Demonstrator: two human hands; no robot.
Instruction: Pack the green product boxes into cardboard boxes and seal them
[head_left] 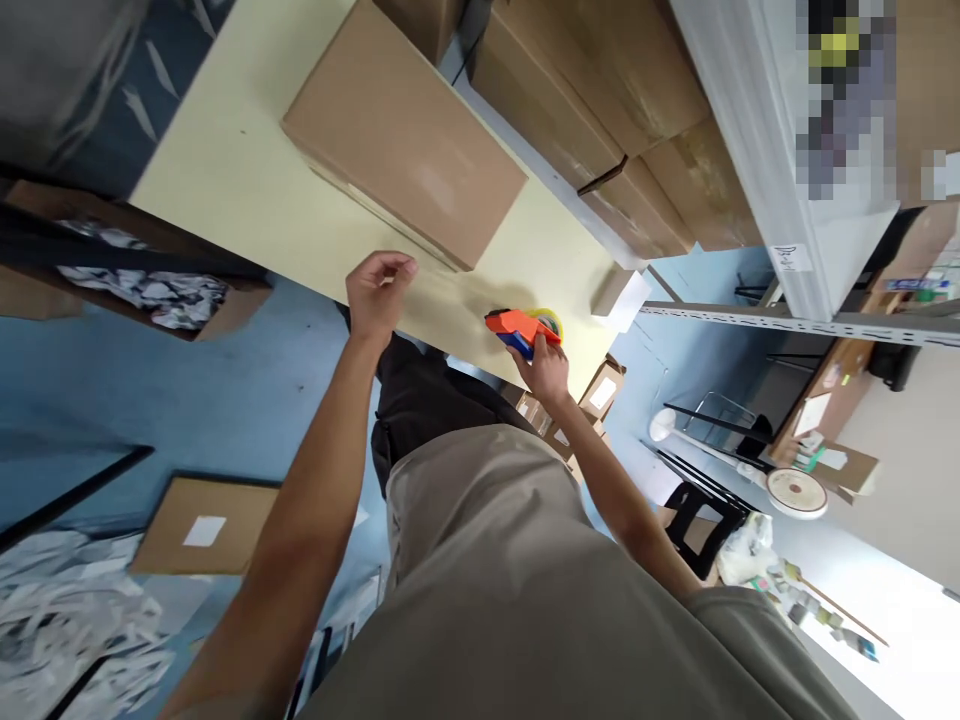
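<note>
My right hand (546, 372) grips an orange and blue tape dispenser (517, 324) with a yellow-rimmed roll in it, over the front right part of the cream table (247, 190). A closed brown cardboard box (409, 130) lies on the table, left of the dispenser and apart from it. Near the box's front edge, my left hand (377, 295) hovers by the table's edge. Its fingers are curled in with the thumb close to them, and nothing shows in them.
Stacked cardboard boxes (592, 90) line the table's far side, beside a grey metal shelf post (765, 150). A small white box (622, 297) stands at the right end. At left on the floor are an open carton (225, 312) and a flat labelled box (206, 525).
</note>
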